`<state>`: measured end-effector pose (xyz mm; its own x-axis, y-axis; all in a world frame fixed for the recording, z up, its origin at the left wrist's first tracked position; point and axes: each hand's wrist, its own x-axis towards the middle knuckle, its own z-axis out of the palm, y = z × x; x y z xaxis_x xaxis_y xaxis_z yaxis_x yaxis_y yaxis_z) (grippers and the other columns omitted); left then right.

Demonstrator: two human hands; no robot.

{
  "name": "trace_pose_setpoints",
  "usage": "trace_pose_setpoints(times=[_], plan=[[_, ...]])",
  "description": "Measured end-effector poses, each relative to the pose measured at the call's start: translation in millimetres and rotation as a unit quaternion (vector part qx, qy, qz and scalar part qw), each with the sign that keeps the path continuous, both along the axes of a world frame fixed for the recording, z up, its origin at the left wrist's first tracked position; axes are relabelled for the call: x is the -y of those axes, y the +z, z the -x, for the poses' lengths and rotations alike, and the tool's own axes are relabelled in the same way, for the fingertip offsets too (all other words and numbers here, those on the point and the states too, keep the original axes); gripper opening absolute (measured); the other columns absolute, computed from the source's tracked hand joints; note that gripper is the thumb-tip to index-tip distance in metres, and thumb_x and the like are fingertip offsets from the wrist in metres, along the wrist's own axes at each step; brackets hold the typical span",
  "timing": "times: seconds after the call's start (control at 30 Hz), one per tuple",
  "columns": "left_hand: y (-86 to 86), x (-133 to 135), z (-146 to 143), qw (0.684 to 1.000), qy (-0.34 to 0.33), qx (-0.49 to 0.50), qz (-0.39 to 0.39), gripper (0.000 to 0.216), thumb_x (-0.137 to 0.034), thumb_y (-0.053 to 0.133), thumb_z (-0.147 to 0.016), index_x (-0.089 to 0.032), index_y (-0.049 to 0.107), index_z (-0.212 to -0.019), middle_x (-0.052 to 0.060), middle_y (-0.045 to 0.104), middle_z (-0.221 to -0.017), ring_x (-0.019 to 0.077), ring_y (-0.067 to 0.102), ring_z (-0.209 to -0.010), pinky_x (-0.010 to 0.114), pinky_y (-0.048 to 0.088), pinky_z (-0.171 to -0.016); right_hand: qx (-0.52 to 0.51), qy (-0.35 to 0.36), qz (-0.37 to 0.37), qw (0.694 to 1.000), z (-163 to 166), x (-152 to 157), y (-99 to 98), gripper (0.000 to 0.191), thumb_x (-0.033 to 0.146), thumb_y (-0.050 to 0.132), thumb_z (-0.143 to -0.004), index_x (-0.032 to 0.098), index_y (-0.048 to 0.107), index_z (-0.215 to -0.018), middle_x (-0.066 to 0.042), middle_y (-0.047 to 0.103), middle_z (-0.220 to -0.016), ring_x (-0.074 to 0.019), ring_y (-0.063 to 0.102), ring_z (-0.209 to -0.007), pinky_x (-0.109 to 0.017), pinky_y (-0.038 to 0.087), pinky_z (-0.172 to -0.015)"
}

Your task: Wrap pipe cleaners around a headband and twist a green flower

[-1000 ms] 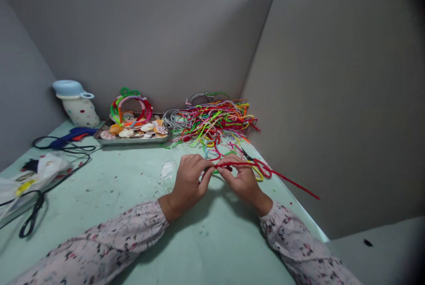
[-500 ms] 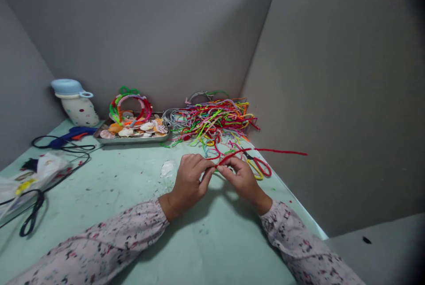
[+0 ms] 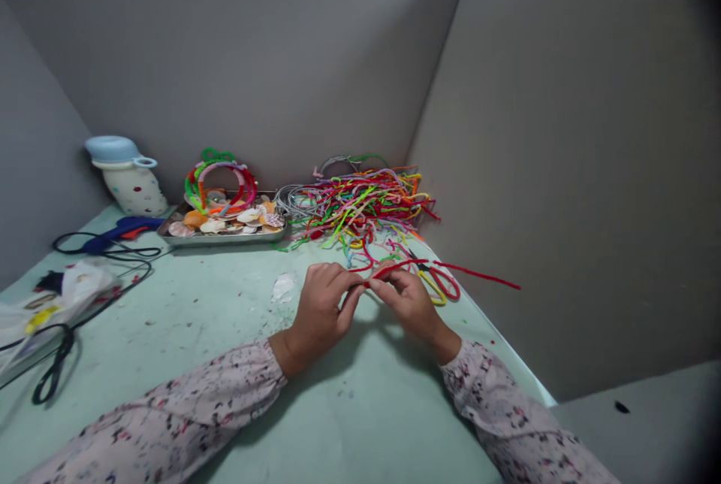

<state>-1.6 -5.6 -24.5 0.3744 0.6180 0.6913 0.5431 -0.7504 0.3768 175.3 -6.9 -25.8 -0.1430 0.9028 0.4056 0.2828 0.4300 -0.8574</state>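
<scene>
The free end of the red stem (image 3: 478, 275) has dipped since the frame half a second ago and now slopes down to the right; both hands keep their places. The left hand (image 3: 322, 304) and right hand (image 3: 414, 309) pinch the stem between thumb and finger, fingertips nearly meeting above the table (image 3: 338, 424). Its tail extends past the scissors (image 3: 457, 288) and beyond the table's right edge. Behind lies a pile (image 3: 369, 202) of coloured stems, beside a tray (image 3: 225, 241) of shells (image 3: 251, 216).
</scene>
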Motion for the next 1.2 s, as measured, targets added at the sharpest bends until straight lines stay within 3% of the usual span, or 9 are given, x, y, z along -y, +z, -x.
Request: trace_pose_setpoints(times=[0.33,1.2], plan=[[-0.8,0.5,-1.0,1.000,-0.003,-0.007,-0.013,0.012,-0.022,0.049,-0.089,-0.019,0.061,-0.092,0.004,0.059,-0.081,0.0186,0.051,-0.081,0.036,0.036,-0.077,0.026,-0.002,0.003,1.000,1.7,2.0,3.0,0.019,0.033,0.056,-0.085,0.017,0.058,-0.074,0.000,0.055,-0.069,-0.0137,0.050,-0.068,-0.024,0.041,-0.062],[-4.6,-1.6,-0.5,1.000,0.001,0.008,-0.018,0.012,-0.022,0.049,-0.089,-0.020,0.060,-0.094,0.004,0.060,-0.081,0.0190,0.051,-0.080,0.036,0.037,-0.075,0.009,-0.016,0.021,1.000,6.2,3.8,6.2,0.025,0.036,0.052,-0.087,0.019,0.054,-0.069,0.002,0.048,-0.066,-0.0135,0.045,-0.064,-0.024,0.038,-0.059]])
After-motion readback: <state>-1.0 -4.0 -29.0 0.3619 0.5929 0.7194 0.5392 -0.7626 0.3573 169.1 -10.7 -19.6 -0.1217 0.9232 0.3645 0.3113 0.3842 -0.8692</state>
